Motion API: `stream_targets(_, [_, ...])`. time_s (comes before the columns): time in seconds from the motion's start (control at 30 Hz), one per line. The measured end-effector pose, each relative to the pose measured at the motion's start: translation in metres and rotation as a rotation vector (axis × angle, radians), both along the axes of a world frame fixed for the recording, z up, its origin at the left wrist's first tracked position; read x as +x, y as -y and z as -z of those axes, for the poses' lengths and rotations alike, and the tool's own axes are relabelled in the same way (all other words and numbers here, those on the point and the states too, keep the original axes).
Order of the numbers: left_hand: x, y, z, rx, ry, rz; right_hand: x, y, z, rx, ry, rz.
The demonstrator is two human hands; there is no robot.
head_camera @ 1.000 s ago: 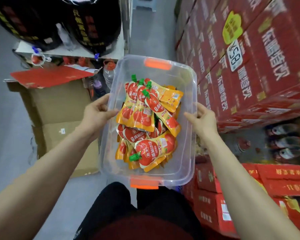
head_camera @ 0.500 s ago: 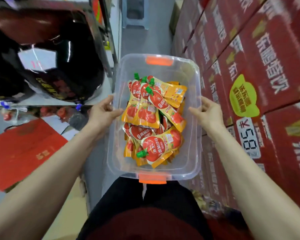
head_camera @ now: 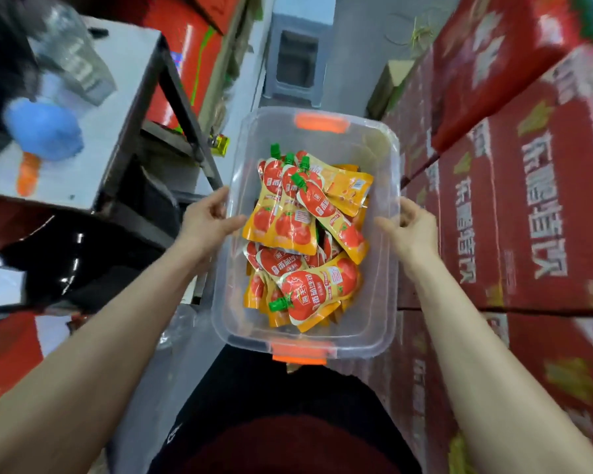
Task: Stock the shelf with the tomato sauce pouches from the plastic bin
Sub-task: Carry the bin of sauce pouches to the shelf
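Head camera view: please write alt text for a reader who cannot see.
The left hand and right hand hold a clear rectangular plastic bin with orange handles by its long sides. It contains a pile of red tomato sauce pouches with green caps. Red cartons are on the right, a grey metal shelf on the left.

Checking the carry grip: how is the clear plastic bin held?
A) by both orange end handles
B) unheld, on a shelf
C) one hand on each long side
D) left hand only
C: the left hand and right hand each grip a long rim of the clear plastic bin; its orange handles are free.
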State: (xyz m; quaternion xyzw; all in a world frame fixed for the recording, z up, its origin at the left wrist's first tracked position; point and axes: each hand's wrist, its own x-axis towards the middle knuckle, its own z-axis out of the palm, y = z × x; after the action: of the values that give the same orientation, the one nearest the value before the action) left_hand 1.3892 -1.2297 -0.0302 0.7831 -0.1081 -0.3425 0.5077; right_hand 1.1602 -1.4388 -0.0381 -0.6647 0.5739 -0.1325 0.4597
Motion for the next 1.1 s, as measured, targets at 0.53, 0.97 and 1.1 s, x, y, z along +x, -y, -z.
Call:
stream_targets(0.53, [0.299, 0.352, 0.035, -0.045, 0.007, -0.010, 0.303, 0.355, -0.001, -0.012, 0.036, -0.010])
stream_targets(0.97, [0.488, 0.593, 0.029, -0.041, 0.005, -0.079, 0.517, 0.638, 0.026, 0.006, 0.047, -0.144])
stream_targets(1.1, [0.546, 0.668, 0.036, -0.029, 0.031, -0.079, 0.577, 0.710, 0.038, -0.022, 0.026, -0.146])
